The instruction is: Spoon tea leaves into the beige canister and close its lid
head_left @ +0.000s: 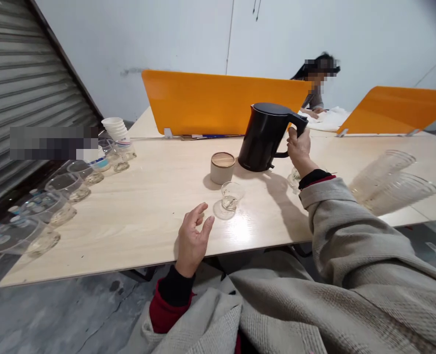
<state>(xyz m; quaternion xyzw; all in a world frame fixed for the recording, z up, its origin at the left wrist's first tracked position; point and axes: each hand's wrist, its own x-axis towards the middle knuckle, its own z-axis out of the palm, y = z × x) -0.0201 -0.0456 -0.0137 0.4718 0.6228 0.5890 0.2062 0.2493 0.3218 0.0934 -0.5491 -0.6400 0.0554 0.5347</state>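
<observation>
My right hand (299, 146) is wrapped round the handle of a black electric kettle (262, 140). The kettle leans slightly; whether its base touches the table, I cannot tell. A small clear cup (231, 197) stands in front of it, with some dark bits in the bottom. Just left of that cup, my left hand (193, 235) is open, thumb and fingers apart, holding nothing. Behind the cup sits a round pale canister (222, 169) with a wood-look lid. Another small clear item (294, 179) is partly hidden behind my right wrist.
Clear plastic cups (65, 189) line the table's left edge, by a stack of white cups (115, 130). Stacked clear cups (394, 184) lie tilted at right. Orange dividers (218, 103) cross the table's back; a person (315, 93) works behind them with white material (326, 119).
</observation>
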